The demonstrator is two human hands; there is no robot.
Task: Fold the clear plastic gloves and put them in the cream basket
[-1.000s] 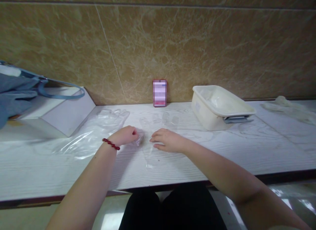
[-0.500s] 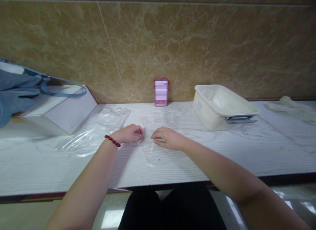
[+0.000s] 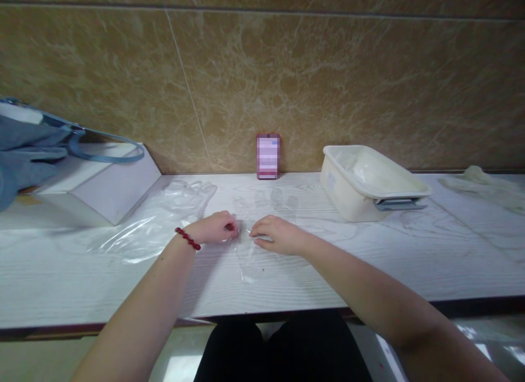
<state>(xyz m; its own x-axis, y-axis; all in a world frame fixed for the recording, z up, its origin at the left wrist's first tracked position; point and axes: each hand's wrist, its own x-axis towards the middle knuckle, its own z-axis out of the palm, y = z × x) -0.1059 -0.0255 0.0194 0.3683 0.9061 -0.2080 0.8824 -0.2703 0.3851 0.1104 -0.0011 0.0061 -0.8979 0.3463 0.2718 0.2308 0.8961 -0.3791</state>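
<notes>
A clear plastic disposable glove point(image 3: 252, 270) lies flat on the table in front of me, its finger shapes pointing to the wall. My left hand point(image 3: 215, 227), with a red bead bracelet at the wrist, is closed in a pinch at the glove's left side; the film between the fingertips is hard to see. On the glove's right side rests my right hand point(image 3: 276, 234), palm down, thumb apart from the fingers. Left of my left hand lies a spread of more clear plastic gloves point(image 3: 153, 229).
A phone point(image 3: 268, 156) leans against the marbled wall. To the right stands a cream plastic bin point(image 3: 348, 198) with a grey handle, and beyond it crumpled translucent material point(image 3: 479, 182). At left, a blue bag point(image 3: 33, 146) sits on a white box point(image 3: 110, 187).
My left thumb and fingers have drawn closer together at the glove. The right hand stays almost in place. The view has tilted up slightly.
</notes>
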